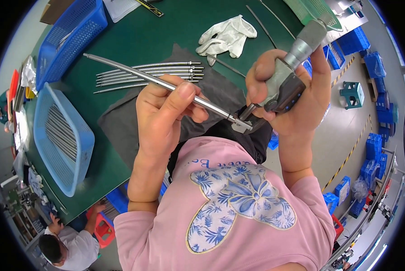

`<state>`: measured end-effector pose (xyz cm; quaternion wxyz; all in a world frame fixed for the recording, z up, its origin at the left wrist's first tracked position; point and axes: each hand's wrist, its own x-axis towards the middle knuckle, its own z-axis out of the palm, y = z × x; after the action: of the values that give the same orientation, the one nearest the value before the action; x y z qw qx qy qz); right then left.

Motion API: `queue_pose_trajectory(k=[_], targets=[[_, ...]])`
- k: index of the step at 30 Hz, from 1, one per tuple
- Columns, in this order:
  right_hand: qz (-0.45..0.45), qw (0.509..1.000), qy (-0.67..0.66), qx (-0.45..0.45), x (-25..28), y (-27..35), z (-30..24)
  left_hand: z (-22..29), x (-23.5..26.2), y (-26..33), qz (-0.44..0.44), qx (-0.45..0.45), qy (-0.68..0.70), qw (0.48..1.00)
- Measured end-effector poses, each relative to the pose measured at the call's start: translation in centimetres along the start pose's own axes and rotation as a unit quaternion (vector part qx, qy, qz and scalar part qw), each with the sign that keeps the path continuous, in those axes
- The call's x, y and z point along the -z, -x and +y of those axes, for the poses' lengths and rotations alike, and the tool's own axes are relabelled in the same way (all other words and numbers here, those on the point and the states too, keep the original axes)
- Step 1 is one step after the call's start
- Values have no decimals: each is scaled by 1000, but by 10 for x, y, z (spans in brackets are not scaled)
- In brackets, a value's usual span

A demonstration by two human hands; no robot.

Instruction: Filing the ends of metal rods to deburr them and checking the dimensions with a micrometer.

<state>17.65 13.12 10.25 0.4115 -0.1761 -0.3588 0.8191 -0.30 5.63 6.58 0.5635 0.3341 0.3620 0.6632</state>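
Near the pink shirt (pixel 227 203), a rod (pixel 135 72) is pinched by the curled left hand (pixel 162 110), its end seemingly gauged by a micrometer (pixel 279 82) clasped in the right hand (pixel 305 99); steadiness seems needed next. Beyond, other rods (pixel 175 70) are laid.

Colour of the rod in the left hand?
The rod is shiny silver, best seen in the head view.

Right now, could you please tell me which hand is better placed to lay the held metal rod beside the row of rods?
Probably the left hand: it grips the metal rod and is nearer the row of rods, while the right hand holds the micrometer.
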Motion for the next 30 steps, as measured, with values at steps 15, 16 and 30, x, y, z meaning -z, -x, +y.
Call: queue_pose_trajectory(k=[15,16,30], targets=[[-3,999,-19,-27,0,-3,4,-3,0,-1,15,34,-25,999],[1,999,-21,-24,0,-3,4,-3,1,-2,11,35,-24,999],[15,1000,-6,-23,0,-2,5,-4,2,-2,11,35,-26,999]])
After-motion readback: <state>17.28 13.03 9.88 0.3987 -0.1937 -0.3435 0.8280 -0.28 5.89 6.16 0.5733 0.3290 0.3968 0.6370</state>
